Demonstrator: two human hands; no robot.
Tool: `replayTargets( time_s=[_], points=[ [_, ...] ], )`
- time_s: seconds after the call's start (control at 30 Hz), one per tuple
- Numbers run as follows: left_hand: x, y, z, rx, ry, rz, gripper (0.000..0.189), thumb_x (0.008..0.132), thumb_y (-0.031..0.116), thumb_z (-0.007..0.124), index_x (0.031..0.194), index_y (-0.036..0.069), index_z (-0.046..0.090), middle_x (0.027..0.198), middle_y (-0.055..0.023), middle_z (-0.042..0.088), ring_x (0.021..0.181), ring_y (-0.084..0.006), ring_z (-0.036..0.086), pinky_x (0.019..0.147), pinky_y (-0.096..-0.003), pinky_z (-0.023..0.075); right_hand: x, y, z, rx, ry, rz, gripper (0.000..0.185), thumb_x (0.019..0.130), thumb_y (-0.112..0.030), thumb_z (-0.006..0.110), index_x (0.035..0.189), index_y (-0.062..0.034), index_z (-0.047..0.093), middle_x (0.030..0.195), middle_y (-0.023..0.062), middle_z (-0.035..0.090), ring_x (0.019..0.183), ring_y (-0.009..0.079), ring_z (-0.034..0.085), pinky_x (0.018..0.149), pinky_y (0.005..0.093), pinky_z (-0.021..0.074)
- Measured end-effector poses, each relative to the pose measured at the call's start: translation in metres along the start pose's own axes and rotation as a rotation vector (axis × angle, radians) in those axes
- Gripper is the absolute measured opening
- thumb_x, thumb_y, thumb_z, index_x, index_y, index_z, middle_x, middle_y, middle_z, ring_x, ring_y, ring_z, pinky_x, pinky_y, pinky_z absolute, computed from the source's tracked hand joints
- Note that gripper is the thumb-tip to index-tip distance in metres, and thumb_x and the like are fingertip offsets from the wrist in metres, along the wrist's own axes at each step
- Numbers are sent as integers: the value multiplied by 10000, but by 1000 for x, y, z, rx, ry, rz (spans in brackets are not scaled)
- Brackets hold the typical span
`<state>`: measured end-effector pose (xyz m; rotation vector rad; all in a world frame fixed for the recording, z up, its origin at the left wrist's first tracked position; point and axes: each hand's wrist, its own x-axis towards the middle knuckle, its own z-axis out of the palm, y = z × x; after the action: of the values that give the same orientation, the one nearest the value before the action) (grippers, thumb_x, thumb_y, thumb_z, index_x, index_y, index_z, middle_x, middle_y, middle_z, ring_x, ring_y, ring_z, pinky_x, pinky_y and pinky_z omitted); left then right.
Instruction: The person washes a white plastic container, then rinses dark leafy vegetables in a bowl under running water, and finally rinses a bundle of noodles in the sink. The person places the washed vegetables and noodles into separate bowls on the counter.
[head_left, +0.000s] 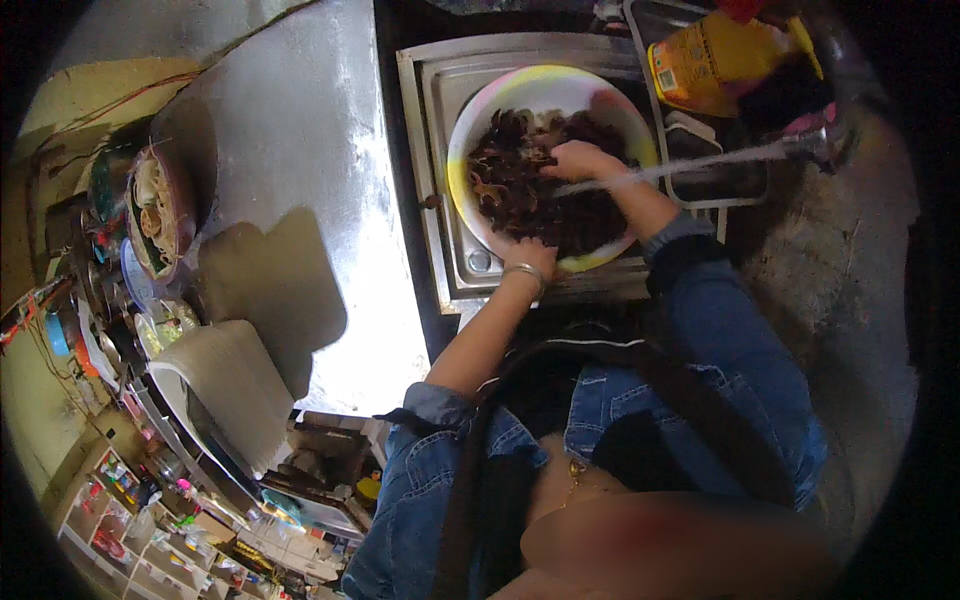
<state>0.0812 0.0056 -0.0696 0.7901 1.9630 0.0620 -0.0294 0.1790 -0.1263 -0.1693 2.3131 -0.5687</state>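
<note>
A round white basin (466, 142) with a yellow and pink rim sits in a stainless steel sink (442, 82). Dark brown, curled pieces (517, 202), which look like wood ear fungus, fill much of it. My right hand (581, 161) is down among these pieces, its fingertips partly hidden. At the near rim is my left hand (531, 259), with a bangle on the wrist; its fingers bend over the edge and their tips cannot be seen. From a tap (821, 146) on the right, a stream of water (697, 163) runs past my right wrist into the basin.
A yellow plastic package (720, 64) lies beyond a dark rack or tray (720, 176) right of the sink. Left is a shiny metal countertop (300, 112), with a bowl of pale food (154, 214) and a light-coloured board (232, 382). Shelves with goods (142, 532) stand lower left.
</note>
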Motion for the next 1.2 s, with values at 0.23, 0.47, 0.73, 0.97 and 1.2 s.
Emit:
replayTargets(
  time_s=[0.23,0.47,0.73,0.97,1.2],
  points=[
    [-7,5,-6,3,129,-42,554,729,519,524,1087,98,496,1071,-138,522,1011,-267,489,859,-366,381,17,-50,-8,-133,180,-74,548,652,-428,580,1086,-98,525,1094,177,475,1011,384,457,865,419,384],
    [-2,2,1,-31,141,42,582,721,534,528,1097,92,489,1053,-143,535,1004,-264,500,853,-382,391,-51,-36,-6,-384,147,169,469,639,-305,630,1070,-155,525,1043,82,550,951,295,526,794,500,393],
    [10,3,8,-46,68,-24,559,720,523,532,1083,100,496,1078,-151,518,1026,-281,481,849,-386,381,34,-39,38,-240,395,94,400,693,-331,587,1054,-166,542,967,122,592,886,308,566,765,476,432],
    [4,4,10,6,170,-16,535,708,526,540,1038,107,513,1039,-145,533,1003,-284,489,863,-408,345,-21,-12,-11,-252,165,93,623,669,-437,620,1214,-222,407,1170,194,443,942,381,512,781,447,428],
    [2,1,7,-71,137,-29,580,686,540,558,1066,105,502,1045,-126,533,1002,-266,496,871,-398,348,16,-73,18,-304,81,-255,343,678,-365,571,926,-128,572,1035,145,509,831,380,542,710,461,433]
  ],
)
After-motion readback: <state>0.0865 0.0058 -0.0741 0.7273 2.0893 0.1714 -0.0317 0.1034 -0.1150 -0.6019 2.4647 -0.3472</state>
